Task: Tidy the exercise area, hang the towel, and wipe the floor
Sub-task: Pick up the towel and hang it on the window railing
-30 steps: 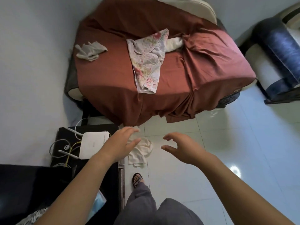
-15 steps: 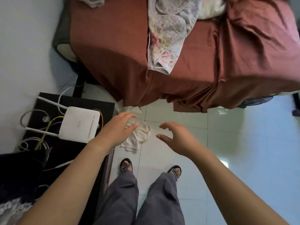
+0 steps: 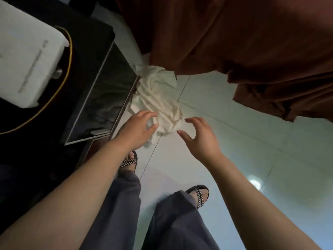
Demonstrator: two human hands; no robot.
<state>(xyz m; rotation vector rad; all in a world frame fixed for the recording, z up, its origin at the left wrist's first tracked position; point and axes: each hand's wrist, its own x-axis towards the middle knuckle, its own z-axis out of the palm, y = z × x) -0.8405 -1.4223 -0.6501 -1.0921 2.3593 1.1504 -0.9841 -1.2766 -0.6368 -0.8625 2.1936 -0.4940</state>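
A crumpled white cloth (image 3: 158,98) lies on the pale tiled floor (image 3: 234,141), wedged between a black cabinet and the hanging brown bedsheet. My left hand (image 3: 137,129) is over the cloth's near left edge, fingers loosely spread, thumb and fingertips at the fabric; whether they touch it is unclear. My right hand (image 3: 200,139) hovers just right of the cloth with fingers spread and bent, holding nothing.
A black low cabinet (image 3: 93,83) with a white router (image 3: 27,56) and a yellow cable (image 3: 68,56) on top stands at the left. The brown bedsheet (image 3: 234,42) drapes down at the top right. My sandalled feet (image 3: 199,193) and grey trousers are below.
The view has dropped closer to the floor. Both hands have moved down toward the white cloth, the left now at its edge, the right beside it.
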